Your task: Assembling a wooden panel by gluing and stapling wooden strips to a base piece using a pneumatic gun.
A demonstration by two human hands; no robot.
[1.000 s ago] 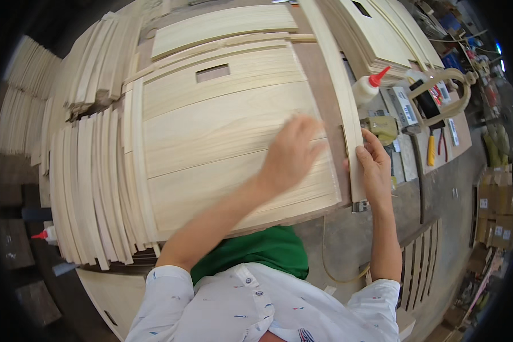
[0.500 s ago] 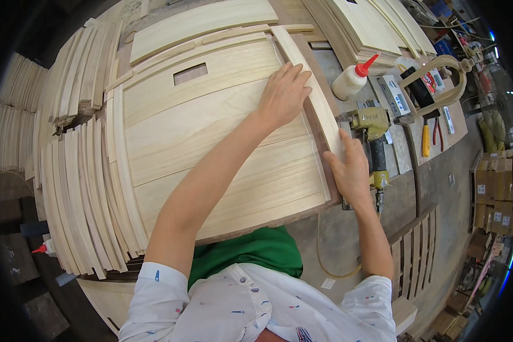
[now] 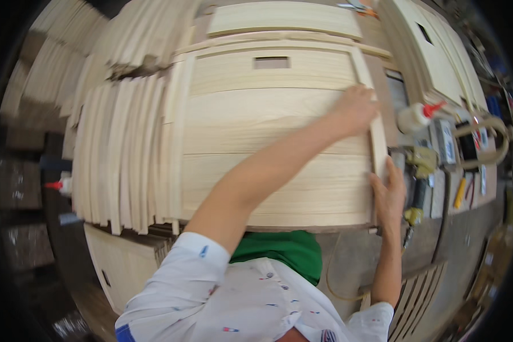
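A pale wooden panel (image 3: pixel 268 176), made of joined boards with a rectangular slot near its far edge, lies on the bench before me. Along its right edge runs a narrow wooden strip (image 3: pixel 377 139), now against the panel's side. My left hand (image 3: pixel 354 112) reaches across the boards, its fingers curled over the strip's upper part; motion smears them a little. Nearer to me, my right hand (image 3: pixel 390 194) grips the same strip's lower end, thumb on the panel side and fingers on the outer side.
Right of the panel lie a nail gun (image 3: pixel 422 162) with a hose and a white glue bottle (image 3: pixel 413 119) with a red tip. Beyond them are a yellow-handled tool (image 3: pixel 460 192) and a curved wooden frame (image 3: pixel 499 137). Wooden strips (image 3: pixel 117 154) are stacked at left; slotted panels (image 3: pixel 424 51) stand far right.
The view has swung, so the bench sits squarer. The strip has closed the gap to the panel's right edge. My left hand's fingers have gone from laid flat to curled over it.
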